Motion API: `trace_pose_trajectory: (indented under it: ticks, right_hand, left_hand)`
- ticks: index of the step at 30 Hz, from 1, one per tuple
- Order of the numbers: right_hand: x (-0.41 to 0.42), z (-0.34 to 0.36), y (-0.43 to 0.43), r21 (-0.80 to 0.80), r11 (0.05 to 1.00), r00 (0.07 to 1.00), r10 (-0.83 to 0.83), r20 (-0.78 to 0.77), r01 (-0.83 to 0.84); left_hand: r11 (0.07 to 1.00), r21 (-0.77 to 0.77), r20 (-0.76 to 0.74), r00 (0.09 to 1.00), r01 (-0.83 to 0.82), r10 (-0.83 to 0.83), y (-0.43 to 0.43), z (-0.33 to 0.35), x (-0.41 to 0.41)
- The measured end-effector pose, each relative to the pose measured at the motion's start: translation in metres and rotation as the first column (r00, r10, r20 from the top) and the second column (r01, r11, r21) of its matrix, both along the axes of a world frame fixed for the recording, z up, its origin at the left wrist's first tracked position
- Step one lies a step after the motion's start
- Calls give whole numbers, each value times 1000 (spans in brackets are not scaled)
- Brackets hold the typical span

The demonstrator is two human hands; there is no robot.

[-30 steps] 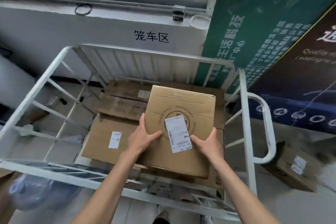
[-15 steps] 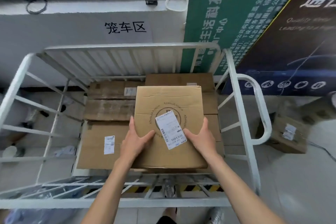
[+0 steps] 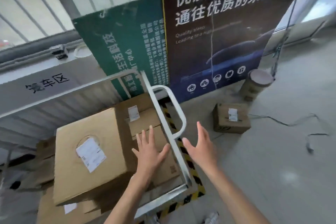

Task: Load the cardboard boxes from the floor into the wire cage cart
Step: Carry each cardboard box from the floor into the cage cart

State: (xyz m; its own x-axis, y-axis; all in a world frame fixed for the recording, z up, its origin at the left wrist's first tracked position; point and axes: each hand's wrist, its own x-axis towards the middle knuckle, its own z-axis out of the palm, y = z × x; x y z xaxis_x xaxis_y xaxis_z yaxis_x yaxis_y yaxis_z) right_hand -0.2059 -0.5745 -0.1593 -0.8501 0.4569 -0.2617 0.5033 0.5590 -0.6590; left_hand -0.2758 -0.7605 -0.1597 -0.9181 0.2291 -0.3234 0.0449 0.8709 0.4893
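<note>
Hands both empty and spread wide, fingers straight. The left hand hovers over the lower boxes inside the cart; whether it touches them cannot be told. The right hand hangs outside the cart's white rail, above striped tape on the floor. A large box, label up, sits on the stack in the cart, just left of the left hand. A small box lies on the floor beyond the right hand, well apart from it, near a dark poster and a round tub. The cart's left side is cut off, the lower boxes are mostly covered, and the label print is blurred.
</note>
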Motion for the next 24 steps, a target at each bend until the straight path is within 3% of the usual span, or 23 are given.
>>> trace_pose_trajectory:
  ticks: [6,12,17,24]
  right_hand:
    - [104,1,163,19,940,940,-340,17,340]
    - [159,-4,262,-20,839,839,-544,7,544]
    - [151,-24,324,-16,837,836,-546,50,547]
    - [65,-70,423,-103,862,863,-476,172,496]
  left_hand:
    - [954,46,40,953,298,-300,184,-11,57]
    - [866,31,85,862,500,-501,311,-23,81]
    - [850,42,138,840,525,-525,393,-43,63]
    - [894,78,264,856,440,-444,496,-101,-7]
